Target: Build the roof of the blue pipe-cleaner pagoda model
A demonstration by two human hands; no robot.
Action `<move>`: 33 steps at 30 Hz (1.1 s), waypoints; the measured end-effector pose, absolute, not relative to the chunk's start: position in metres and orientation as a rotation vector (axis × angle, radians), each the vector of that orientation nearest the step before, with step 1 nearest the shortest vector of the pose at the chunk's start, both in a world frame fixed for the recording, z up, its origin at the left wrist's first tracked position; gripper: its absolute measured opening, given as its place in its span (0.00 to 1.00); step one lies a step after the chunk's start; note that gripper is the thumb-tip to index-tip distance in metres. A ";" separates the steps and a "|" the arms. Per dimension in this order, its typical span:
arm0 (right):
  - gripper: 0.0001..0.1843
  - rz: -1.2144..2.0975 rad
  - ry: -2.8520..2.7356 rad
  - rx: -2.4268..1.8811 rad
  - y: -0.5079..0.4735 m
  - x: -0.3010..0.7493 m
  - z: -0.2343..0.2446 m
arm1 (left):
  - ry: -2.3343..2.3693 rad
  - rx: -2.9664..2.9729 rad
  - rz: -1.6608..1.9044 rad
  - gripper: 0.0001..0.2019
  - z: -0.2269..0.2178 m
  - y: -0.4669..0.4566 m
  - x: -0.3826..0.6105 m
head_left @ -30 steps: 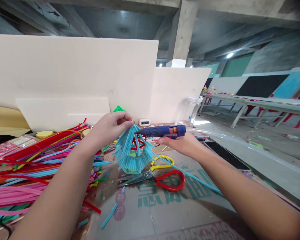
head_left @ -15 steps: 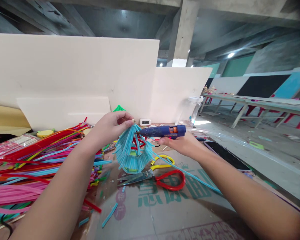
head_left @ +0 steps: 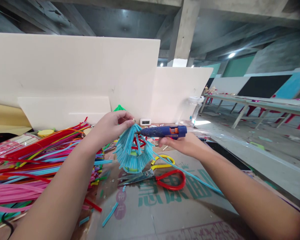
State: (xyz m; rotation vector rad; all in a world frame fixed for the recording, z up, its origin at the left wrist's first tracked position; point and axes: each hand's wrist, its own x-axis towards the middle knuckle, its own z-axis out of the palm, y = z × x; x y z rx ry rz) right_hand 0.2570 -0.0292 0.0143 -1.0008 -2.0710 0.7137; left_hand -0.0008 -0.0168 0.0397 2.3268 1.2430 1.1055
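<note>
My left hand (head_left: 117,124) pinches the top of a cone-shaped model (head_left: 133,160) made of light-blue pipe cleaners, with red strips showing inside it. In my right hand (head_left: 183,144) is a dark-blue hot glue gun (head_left: 162,131), lying level, its nozzle at the upper right side of the cone. Fingers of the right hand are partly hidden behind the gun. Just in front of the model lie scissors (head_left: 150,175) with one yellow and one red handle. A long blue pipe cleaner (head_left: 190,174) runs from beside the model toward my right forearm.
Bundles of coloured pipe cleaners (head_left: 27,170) cover the left side. Printed cardboard (head_left: 185,213) lies under the scissors, with cut blue pieces (head_left: 110,214) on it. Behind stand a small digital clock (head_left: 145,122), a clear plastic jug (head_left: 191,111) and white boards (head_left: 77,70). A black phone-like slab (head_left: 227,156) lies right.
Almost nothing differs. Both hands, the glue gun and the model keep their places, with only a very slight shift of the whole view.
</note>
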 end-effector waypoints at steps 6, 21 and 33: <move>0.21 0.611 -2.113 -0.924 -0.026 0.262 0.012 | 1.248 2.312 1.116 0.15 0.039 -0.016 -0.001; 0.20 0.607 -2.124 -0.889 -0.028 0.262 0.015 | 1.259 2.290 1.113 0.15 0.038 -0.016 -0.001; 0.17 0.664 -2.082 -0.949 -0.031 0.256 0.016 | 1.231 2.287 1.113 0.14 0.039 -0.017 0.000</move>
